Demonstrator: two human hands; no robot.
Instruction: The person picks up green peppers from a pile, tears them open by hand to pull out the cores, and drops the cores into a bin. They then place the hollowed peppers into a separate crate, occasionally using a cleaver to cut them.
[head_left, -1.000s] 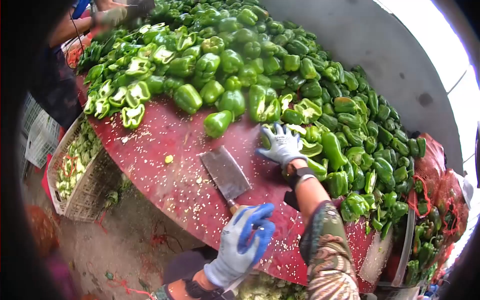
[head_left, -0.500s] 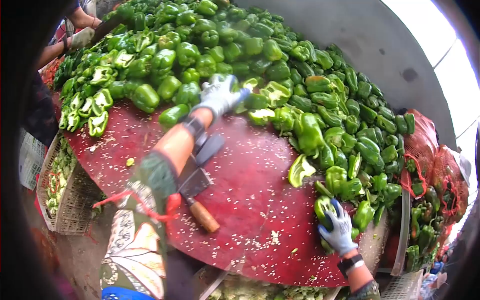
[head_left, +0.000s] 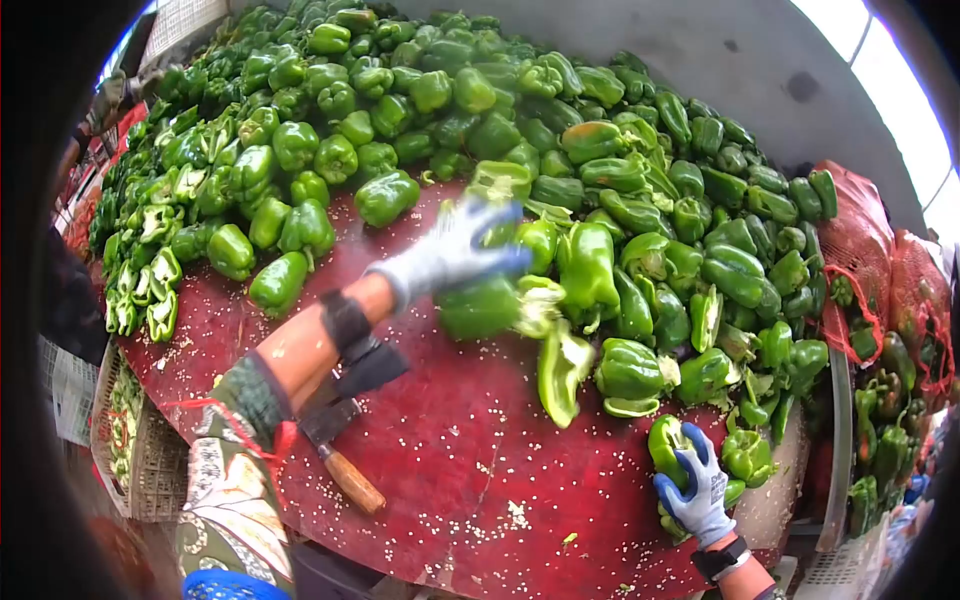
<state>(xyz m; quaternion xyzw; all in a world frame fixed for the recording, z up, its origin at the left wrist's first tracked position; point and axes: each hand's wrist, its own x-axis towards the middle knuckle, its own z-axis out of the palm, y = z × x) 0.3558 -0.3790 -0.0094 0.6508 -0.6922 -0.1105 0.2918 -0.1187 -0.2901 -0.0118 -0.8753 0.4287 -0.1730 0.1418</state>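
Note:
My left hand (head_left: 455, 252), in a white and blue glove and blurred by motion, reaches over the red tabletop (head_left: 430, 440) with its fingers spread. A smeared green bell pepper (head_left: 478, 310) lies right beneath it, and a cut pepper half (head_left: 565, 375) is just past its fingertips. Below my left forearm lies a cleaver (head_left: 352, 482) with a wooden handle, its blade partly covered. At the right edge of the table, my gloved right hand (head_left: 702, 497) is curled round a green bell pepper (head_left: 666, 447), with more pepper pieces under the palm.
A large heap of green peppers (head_left: 470, 90) fills the back and right against a grey wall (head_left: 720, 60). Pepper halves (head_left: 160, 290) lie at the left. Red mesh sacks (head_left: 855, 220) stand at right, a plastic crate (head_left: 150, 470) below left. Pale seeds dot the tabletop.
My left hand has swept from the heap toward me and to the right, and peppers near it have shifted. My right hand stays on the peppers at the edge. The view has turned slightly.

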